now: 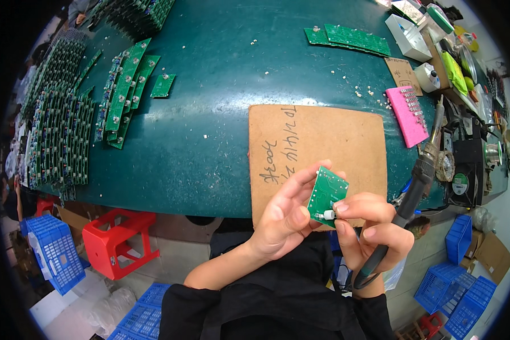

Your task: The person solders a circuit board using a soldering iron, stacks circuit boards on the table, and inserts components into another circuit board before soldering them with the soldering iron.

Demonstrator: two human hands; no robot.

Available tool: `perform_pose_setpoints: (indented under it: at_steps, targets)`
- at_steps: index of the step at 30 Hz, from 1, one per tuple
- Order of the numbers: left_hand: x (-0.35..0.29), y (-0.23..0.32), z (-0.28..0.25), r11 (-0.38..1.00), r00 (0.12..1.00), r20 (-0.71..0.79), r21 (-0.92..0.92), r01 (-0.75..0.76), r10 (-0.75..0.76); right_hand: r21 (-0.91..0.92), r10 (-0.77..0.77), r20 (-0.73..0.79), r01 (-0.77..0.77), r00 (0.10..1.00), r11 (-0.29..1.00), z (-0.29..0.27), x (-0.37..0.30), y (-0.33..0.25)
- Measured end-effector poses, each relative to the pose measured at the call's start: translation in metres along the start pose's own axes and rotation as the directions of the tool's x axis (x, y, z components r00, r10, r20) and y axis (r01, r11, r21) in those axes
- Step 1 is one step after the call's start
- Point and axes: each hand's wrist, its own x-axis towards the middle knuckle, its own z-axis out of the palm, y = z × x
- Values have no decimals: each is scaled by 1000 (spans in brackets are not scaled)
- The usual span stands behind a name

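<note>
Steadying the green circuit board (326,191) above the cardboard (345,141) should help align the white cylindrical component (329,215); left hand (283,224) grips the board's edges, right hand (378,233) pinches the component, soldering iron (419,175) cradled.

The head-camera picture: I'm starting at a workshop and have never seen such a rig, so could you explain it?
There is no robot here, just someone working with two bare hands. A wide fisheye camera worn on the head looks down, so straight edges bend. The left hand holds a small green circuit board. The right hand pinches a small white part at the board's near end and also holds a soldering iron, tip pointing away. On the green table lie a brown sheet, a pink block bearing small metal parts and, at left, rows of more circuit boards.
</note>
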Motion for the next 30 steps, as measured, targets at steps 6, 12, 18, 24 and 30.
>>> perform_pose_setpoints:
  at_steps: [6,12,18,24,30]
  targets:
    - [1,-3,2,997,998,-13,49,-65,66,47,25,10,-25,1000,999,-2,0,-1]
    - [1,-4,3,984,991,-37,129,-122,128,48,21,27,-22,999,999,-3,0,2]
    - [1,-3,7,987,989,-65,89,-130,136,44,30,12,-31,999,999,-3,-2,8]
    - [0,-2,6,990,990,-76,80,-113,119,20,35,9,-35,999,999,-2,-2,10]
    - [2,-5,3,987,987,-79,88,-133,140,21,38,1,-38,999,999,-1,-3,10]
